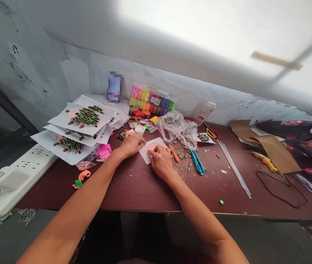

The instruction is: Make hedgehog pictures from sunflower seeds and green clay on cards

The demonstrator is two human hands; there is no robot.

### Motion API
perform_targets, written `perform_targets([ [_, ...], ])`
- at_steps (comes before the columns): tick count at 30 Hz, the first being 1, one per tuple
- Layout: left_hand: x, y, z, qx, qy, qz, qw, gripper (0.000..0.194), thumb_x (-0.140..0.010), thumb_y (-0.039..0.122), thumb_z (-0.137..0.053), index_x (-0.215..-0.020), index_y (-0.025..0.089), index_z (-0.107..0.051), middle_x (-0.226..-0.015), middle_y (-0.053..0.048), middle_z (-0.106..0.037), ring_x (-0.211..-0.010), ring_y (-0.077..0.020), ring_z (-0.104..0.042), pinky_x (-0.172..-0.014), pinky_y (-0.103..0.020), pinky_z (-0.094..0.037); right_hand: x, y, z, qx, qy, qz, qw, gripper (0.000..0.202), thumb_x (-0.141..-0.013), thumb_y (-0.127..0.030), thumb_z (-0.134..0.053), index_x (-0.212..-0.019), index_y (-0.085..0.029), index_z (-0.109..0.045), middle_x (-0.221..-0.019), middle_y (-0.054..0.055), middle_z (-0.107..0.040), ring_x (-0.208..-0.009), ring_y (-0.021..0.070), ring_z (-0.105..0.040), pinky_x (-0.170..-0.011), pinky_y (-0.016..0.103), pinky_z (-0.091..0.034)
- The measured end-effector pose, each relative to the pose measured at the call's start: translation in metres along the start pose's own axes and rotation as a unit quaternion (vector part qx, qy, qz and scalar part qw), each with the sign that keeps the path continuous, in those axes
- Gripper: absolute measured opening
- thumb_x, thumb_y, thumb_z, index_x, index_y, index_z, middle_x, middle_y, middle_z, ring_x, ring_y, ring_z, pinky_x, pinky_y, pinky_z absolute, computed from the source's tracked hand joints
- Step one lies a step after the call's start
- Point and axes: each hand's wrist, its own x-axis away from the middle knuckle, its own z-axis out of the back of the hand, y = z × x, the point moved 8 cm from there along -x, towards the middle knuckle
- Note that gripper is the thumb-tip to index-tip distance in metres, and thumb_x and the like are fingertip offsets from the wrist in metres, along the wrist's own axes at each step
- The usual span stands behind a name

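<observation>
A small white paper card [146, 158] lies on the table in front of me, bearing a flattened peach clay shape [152, 146] with a textured surface. At the card's upper left edge, my left hand [131, 143] has its fingers bent and drawn together; what is between the fingertips is hidden. My right hand [161, 160] is closed, with its fingertips pressed onto the clay shape. Just beyond it lie an orange tool [174, 153], scattered striped seeds [183, 152] and a teal utility knife [198, 162].
Left are stacked hedgehog pictures [86, 119], pink clay [103, 151] and a power strip [21, 176]. Coloured clay packs [153, 101], a clear plastic bag [174, 124] and a white bottle [205, 113] stand behind. Scissors [212, 133], glue sticks [234, 168] and a glue gun [266, 161] lie right.
</observation>
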Motion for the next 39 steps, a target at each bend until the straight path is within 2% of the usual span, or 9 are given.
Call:
perform_targets([
  [3, 0.0, 0.0, 0.0, 0.004, 0.003, -0.007, 1.0, 0.026, -0.085, 0.022, -0.056, -0.097, 0.028, -0.078, -0.104, -0.003, -0.077, -0.106, -0.0251, -0.064, -0.101, -0.043, -0.036, -0.001, -0.002, 0.0, -0.003, -0.004, -0.003, 1.0, 0.026, -0.099, -0.023, -0.05, -0.111, -0.021, -0.073, -0.105, 0.01, -0.062, -0.096, 0.0226, -0.049, -0.084, 0.035, -0.029],
  [10, 0.0, 0.0, -0.001, -0.001, -0.007, 0.001, 1.0, 0.026, -0.085, 0.022, -0.056, -0.098, 0.028, -0.077, -0.108, -0.004, -0.076, -0.108, -0.0253, -0.063, -0.103, -0.043, -0.035, -0.006, -0.007, -0.005, -0.007, 0.001, 0.012, 1.0, 0.021, -0.094, -0.019, -0.053, -0.101, -0.018, -0.073, -0.105, 0.01, -0.061, -0.098, 0.0225, -0.048, -0.087, 0.035, -0.029],
  [15, 0.001, 0.002, 0.001, -0.001, -0.006, -0.003, 1.0, 0.027, -0.085, 0.022, -0.055, -0.099, 0.028, -0.078, -0.106, -0.004, -0.076, -0.108, -0.0261, -0.063, -0.102, -0.044, -0.035, -0.006, -0.007, -0.005, -0.034, 0.017, 0.027, 0.999, 0.022, -0.094, -0.016, -0.052, -0.102, -0.019, -0.073, -0.104, 0.008, -0.061, -0.099, 0.0215, -0.049, -0.09, 0.034, -0.03],
  [21, 0.0, 0.001, 0.0, 0.004, -0.003, -0.011, 1.0, 0.026, -0.086, 0.022, -0.056, -0.098, 0.028, -0.077, -0.105, -0.004, -0.077, -0.107, -0.0253, -0.063, -0.1, -0.042, -0.035, -0.005, 0.0, 0.0, -0.023, 0.031, -0.013, 0.999, 0.023, -0.095, -0.019, -0.053, -0.106, -0.02, -0.073, -0.102, 0.009, -0.062, -0.096, 0.022, -0.049, -0.085, 0.034, -0.03],
  [24, 0.0, 0.001, 0.0, 0.004, -0.006, -0.002, 1.0, 0.026, -0.085, 0.021, -0.056, -0.098, 0.028, -0.078, -0.107, -0.004, -0.076, -0.109, -0.0261, -0.062, -0.101, -0.043, -0.035, -0.005, -0.001, -0.001, -0.012, 0.028, -0.009, 0.999, 0.024, -0.096, -0.021, -0.052, -0.11, -0.021, -0.072, -0.104, 0.009, -0.062, -0.096, 0.0222, -0.049, -0.085, 0.034, -0.03],
  [33, 0.001, 0.003, 0.002, -0.005, -0.012, -0.002, 1.0, 0.027, -0.085, 0.021, -0.055, -0.099, 0.028, -0.078, -0.107, -0.005, -0.076, -0.11, -0.0264, -0.062, -0.102, -0.044, -0.035, -0.008, -0.006, -0.008, 0.003, 0.004, -0.015, 1.0, 0.022, -0.093, -0.019, -0.052, -0.101, -0.019, -0.073, -0.105, 0.01, -0.06, -0.097, 0.0232, -0.046, -0.086, 0.035, -0.03],
  [39, 0.001, 0.003, 0.0, -0.005, -0.01, -0.005, 1.0, 0.028, -0.085, 0.021, -0.055, -0.099, 0.028, -0.077, -0.107, -0.005, -0.076, -0.108, -0.0261, -0.063, -0.102, -0.044, -0.035, -0.008, -0.011, -0.007, -0.006, 0.007, 0.015, 1.0, 0.021, -0.093, -0.019, -0.052, -0.101, -0.018, -0.071, -0.104, 0.01, -0.059, -0.098, 0.0232, -0.046, -0.088, 0.035, -0.03],
])
